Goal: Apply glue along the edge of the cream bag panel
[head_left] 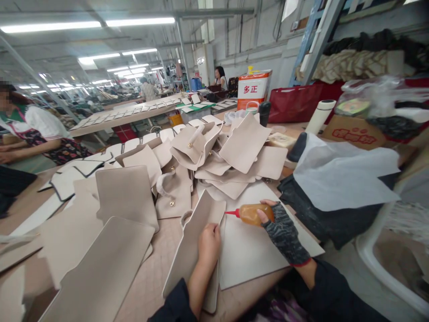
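Head view: gloved right hand (pixel 284 230) gripping amber squeeze bottle (pixel 252 213), left hand (pixel 208 243) flat on beige panel (pixel 191 250).

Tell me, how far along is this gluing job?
Looks partway, though I can't see glue lines. Possibly done: the heap of beige bag parts piled at the back. In hand: the left hand presses a beige panel down while the gloved right hand aims a red-tipped squeeze bottle at its edge. Probably left: flat panels lying to the left.
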Available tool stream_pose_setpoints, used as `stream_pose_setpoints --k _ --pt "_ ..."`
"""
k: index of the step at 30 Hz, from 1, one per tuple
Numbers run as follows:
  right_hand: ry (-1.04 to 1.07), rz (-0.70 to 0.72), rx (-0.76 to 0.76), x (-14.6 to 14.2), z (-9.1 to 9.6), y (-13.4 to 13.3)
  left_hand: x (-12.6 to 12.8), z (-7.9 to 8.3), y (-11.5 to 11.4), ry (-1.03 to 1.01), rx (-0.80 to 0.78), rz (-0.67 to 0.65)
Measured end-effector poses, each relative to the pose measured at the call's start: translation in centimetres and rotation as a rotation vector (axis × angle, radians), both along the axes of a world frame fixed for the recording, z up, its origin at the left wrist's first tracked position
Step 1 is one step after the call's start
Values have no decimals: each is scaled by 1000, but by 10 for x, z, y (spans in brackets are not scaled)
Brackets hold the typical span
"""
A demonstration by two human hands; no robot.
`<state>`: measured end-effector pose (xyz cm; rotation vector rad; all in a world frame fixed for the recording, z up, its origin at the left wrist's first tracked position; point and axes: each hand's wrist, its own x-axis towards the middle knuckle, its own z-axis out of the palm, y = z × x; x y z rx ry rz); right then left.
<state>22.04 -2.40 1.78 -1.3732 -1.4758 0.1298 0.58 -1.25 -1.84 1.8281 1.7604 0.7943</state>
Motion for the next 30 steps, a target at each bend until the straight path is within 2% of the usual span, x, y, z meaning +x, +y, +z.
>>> stream_pose_setpoints --k 6,14,24,30 --pt "-121 27 74 1 0 5 0 -1 1 -4 13 -11" --pt "-95 58 23 1 9 5 -1 -2 3 -7 19 -20" --pt "-48 58 -19 5 3 3 -1 -1 2 -2 25 -19" --pt "-27 16 4 3 3 3 0 -2 3 1 32 -21"
